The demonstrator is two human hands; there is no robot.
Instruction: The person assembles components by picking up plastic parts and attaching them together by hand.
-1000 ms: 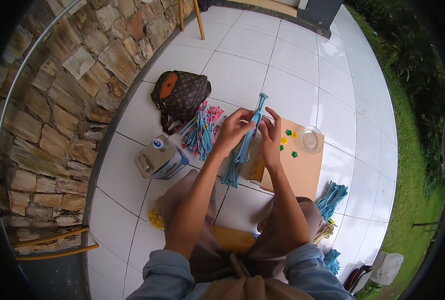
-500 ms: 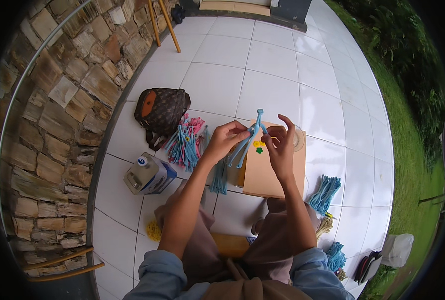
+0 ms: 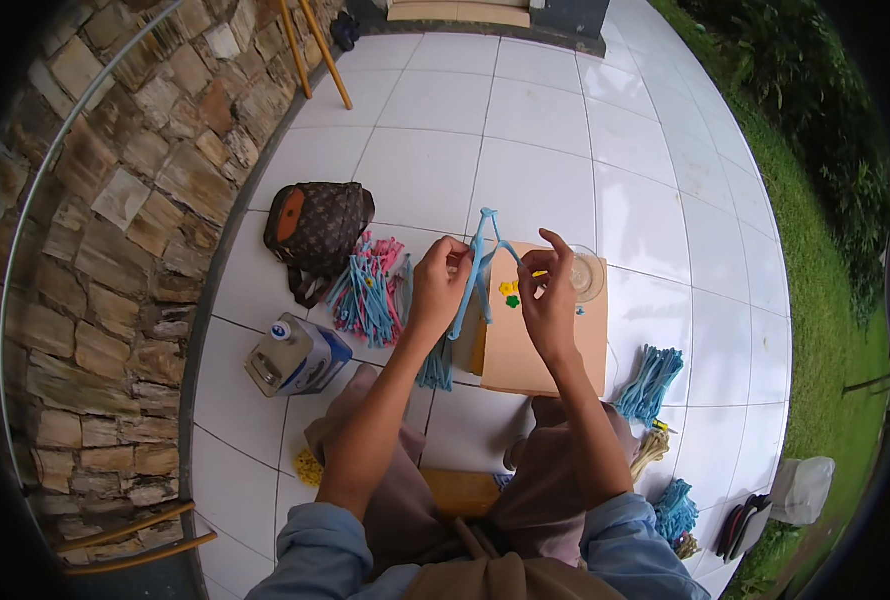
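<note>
Left hand [image 3: 438, 287] pinches, right hand [image 3: 549, 297] pinches too, and these blue cords [image 3: 478, 255] look light, soft, best gripped mid-length!

A brown garment [image 3: 485, 582] covers the middle of the body. To either side of it, faded-blue sleeves [image 3: 310, 568] end in thick, rolled cuffs [image 3: 327, 525]. Beyond it show loose trousers [image 3: 555, 490] in dusky mauve-brown, softly creased.
</note>
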